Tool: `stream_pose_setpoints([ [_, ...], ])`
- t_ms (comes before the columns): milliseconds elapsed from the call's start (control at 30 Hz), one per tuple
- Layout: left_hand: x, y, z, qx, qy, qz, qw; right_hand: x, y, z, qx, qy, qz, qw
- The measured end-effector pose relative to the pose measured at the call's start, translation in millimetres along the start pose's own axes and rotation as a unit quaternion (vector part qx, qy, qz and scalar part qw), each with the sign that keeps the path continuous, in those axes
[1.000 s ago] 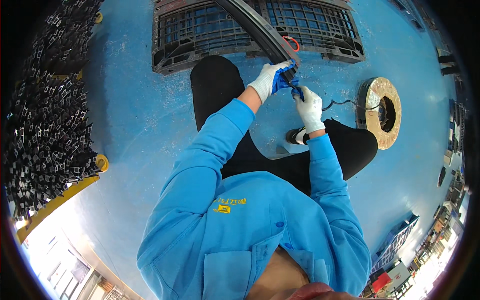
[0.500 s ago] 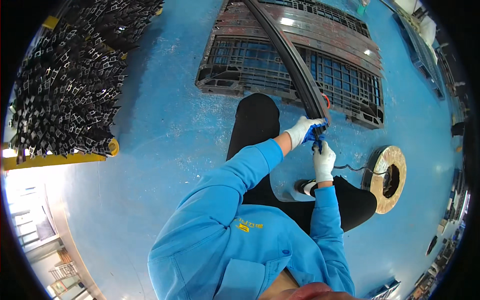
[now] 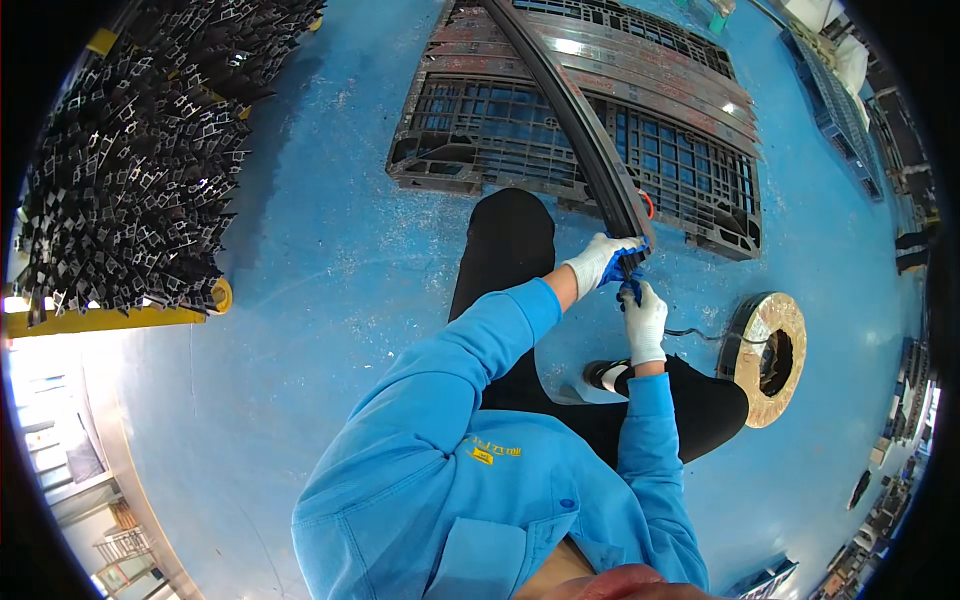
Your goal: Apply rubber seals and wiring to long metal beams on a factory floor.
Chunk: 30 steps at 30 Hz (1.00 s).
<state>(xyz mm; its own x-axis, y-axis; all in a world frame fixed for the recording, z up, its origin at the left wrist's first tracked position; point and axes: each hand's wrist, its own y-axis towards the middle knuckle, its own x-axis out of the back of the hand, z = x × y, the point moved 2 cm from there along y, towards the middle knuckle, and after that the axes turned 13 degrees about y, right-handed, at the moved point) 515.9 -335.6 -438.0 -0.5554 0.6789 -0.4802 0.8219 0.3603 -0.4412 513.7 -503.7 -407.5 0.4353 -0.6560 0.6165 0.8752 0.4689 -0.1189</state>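
- Black, long and slightly bowed: a dark profile bar (image 3: 580, 130) lying across the grey-black plastic pallet (image 3: 480, 130), near end jutting over the pallet's front edge toward the knees.
- Left hand (image 3: 603, 262), in a white knit glove with blue coated palm, closed around that near end; grip wrapped snugly, fingers curled over the bar's tip.
- Right hand (image 3: 645, 320), same kind of glove, just below the left and touching it; fingers pinched shut on something thin and dark at the bar's end, too small to name with certainty.
- Thin black cord (image 3: 692, 333) running from the hands toward the flat round spool (image 3: 768, 358) lying on the blue floor (image 3: 300, 300) by the right knee; spool with pale wooden or cardboard flange and dark wound core.
- Judged from this: work only at the very end of the bar, cord apparently being started into or fixed at the tip; almost the whole length up the bar showing no fitted cord that can be made out, so most left to do.
- More flat dark bars (image 3: 660, 90) stacked side by side on the pallet's far half, smooth and faintly glossy.
- Dense rack of black extruded profiles (image 3: 130, 170) seen end-on at the left, hollow angular sections, resting on a yellow frame (image 3: 110, 318).
- Floor painted, glossy, scuffed pale near the pallet's front edge.
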Motion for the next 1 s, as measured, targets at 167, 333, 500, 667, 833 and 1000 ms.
stream_pose_setpoints([
  [167, -2.5, -3.0, 4.0, 0.009, -0.006, 0.003, 1.0, 12.4, -5.4, -14.0, -0.026, 0.095, 0.057, 0.994],
  [333, -2.4, -2.7, 4.4, 0.021, -0.008, 0.006, 1.0, 10.7, 2.1, -17.0, 0.029, -0.067, 0.013, 0.997],
  [500, -2.1, -7.3, 8.6, 0.03, -0.009, 0.011, 0.999, 11.6, 2.0, -0.1, 0.056, -0.138, -0.01, 0.989],
  [667, -7.5, -1.7, 9.8, 0.044, -0.015, 0.015, 0.999, 15.6, -13.9, -4.5, -0.018, -0.03, 0.031, 0.999],
  [833, -7.5, -3.6, 13.2, 0.058, -0.017, 0.018, 0.998, 19.1, -26.7, -7.1, -0.002, -0.017, 0.0, 1.0],
  [1000, -11.6, -2.9, 14.9, 0.071, -0.024, 0.019, 0.997, 3.3, -30.3, -28.4, 0.075, -0.096, -0.05, 0.991],
])
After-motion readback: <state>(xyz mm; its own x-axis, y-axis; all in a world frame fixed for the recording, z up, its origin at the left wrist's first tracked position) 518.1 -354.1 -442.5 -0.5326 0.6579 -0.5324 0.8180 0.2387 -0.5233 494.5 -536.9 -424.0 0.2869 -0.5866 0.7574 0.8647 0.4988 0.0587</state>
